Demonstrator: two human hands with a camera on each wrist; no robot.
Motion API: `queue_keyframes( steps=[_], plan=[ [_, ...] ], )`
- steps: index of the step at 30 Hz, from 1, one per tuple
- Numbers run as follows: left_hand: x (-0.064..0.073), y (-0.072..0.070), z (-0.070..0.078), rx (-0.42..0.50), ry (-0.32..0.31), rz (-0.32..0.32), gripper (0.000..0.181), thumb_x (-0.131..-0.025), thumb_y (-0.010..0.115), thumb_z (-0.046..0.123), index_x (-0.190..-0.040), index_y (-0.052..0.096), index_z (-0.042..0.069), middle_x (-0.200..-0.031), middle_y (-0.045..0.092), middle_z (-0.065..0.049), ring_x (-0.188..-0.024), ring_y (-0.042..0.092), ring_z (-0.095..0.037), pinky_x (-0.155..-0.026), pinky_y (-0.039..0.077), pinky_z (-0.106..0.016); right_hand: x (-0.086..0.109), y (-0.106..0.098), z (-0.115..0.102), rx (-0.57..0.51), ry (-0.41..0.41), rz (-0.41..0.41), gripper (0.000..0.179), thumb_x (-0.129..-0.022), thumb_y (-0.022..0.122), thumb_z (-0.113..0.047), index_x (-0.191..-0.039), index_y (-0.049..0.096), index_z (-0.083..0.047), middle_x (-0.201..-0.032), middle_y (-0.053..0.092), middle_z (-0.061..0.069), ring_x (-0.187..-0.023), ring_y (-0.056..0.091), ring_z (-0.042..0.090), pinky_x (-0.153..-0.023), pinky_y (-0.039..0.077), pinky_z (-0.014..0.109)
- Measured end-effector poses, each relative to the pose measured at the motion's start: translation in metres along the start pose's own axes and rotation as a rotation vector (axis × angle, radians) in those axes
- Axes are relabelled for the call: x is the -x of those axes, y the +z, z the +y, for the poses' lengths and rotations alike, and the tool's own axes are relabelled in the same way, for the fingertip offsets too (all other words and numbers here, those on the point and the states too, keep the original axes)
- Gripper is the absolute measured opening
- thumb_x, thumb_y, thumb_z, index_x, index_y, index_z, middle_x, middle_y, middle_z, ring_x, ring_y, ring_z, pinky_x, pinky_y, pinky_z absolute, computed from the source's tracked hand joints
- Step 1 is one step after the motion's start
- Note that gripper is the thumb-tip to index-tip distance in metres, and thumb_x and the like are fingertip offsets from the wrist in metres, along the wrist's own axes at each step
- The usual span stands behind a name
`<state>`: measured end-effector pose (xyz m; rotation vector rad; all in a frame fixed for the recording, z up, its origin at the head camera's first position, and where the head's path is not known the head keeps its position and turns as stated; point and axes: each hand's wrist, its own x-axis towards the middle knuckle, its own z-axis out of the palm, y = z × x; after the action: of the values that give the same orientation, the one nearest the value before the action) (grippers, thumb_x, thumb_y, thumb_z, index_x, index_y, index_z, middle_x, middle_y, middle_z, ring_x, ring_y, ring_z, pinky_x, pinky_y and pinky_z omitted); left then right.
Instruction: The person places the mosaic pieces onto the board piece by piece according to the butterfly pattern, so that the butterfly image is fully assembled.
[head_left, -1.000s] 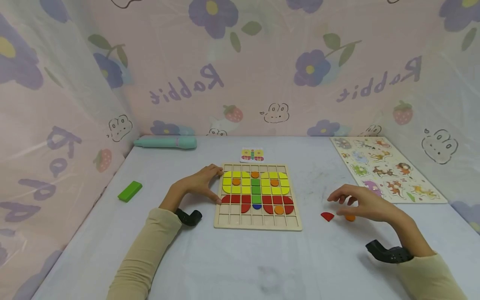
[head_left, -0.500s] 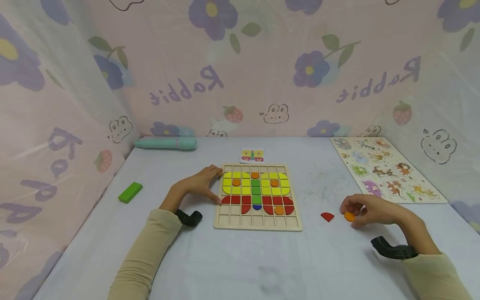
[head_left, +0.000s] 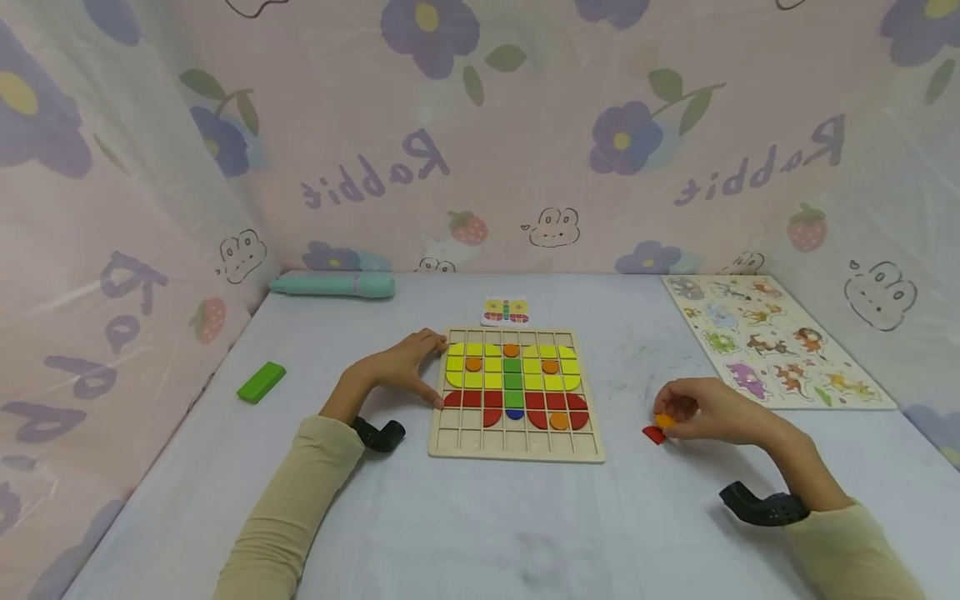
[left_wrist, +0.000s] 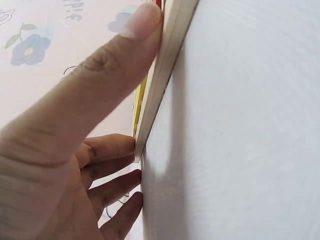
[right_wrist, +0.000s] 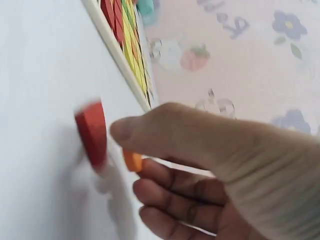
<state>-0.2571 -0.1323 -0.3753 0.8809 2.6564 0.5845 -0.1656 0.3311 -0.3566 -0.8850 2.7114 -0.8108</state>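
A wooden grid board (head_left: 517, 444) lies on the white table, filled with yellow, red, green, orange and blue pieces. My left hand (head_left: 401, 368) rests at its left side, the thumb touching the edge and the fingers spread toward the far corner. In the left wrist view, the thumb (left_wrist: 100, 70) lies against the board's rim. My right hand (head_left: 720, 410) pinches an orange disc (head_left: 664, 422) between thumb and fingers. Just beside that disc is a red quarter-round piece (head_left: 653, 435), seen in the right wrist view as a red wedge (right_wrist: 92, 132) near the thumb tip.
A small picture card (head_left: 506, 311) lies behind the board. The animal puzzle board (head_left: 795, 342) is at the back right, a teal marker-shaped case (head_left: 332, 285) at the back left, and a green block (head_left: 261, 382) on the left. Printed fabric walls enclose the table.
The right hand first drew back to the orange disc and took hold of it, then moved left with it to the red piece. The left hand has stayed at the board.
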Motion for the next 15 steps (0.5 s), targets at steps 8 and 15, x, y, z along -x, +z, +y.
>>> queue_keyframes(
  steps=[8, 15],
  plan=[
    [0.0, 0.0, 0.001, 0.009, 0.015, -0.001, 0.094, -0.064, 0.082, 0.048, -0.135, 0.039, 0.005, -0.139, 0.036, -0.008, -0.131, 0.03, -0.026, -0.111, 0.025, -0.044, -0.053, 0.028, -0.042, 0.02, -0.087, 0.01, 0.026, -0.078, 0.076, -0.023, -0.099, 0.066, -0.011, -0.089, 0.063, -0.007, -0.077, 0.055, 0.009, -0.07, 0.052, 0.027],
    [-0.001, 0.0, 0.0, 0.013, 0.006, 0.0, 0.093, -0.063, 0.083, 0.047, -0.134, 0.04, 0.005, -0.139, 0.035, -0.008, -0.131, 0.029, -0.025, -0.111, 0.025, -0.043, -0.098, 0.052, -0.083, 0.023, -0.192, 0.006, 0.024, -0.08, 0.074, -0.022, -0.1, 0.068, -0.01, -0.083, 0.061, -0.008, -0.073, 0.052, 0.011, -0.065, 0.049, 0.025]
  ],
)
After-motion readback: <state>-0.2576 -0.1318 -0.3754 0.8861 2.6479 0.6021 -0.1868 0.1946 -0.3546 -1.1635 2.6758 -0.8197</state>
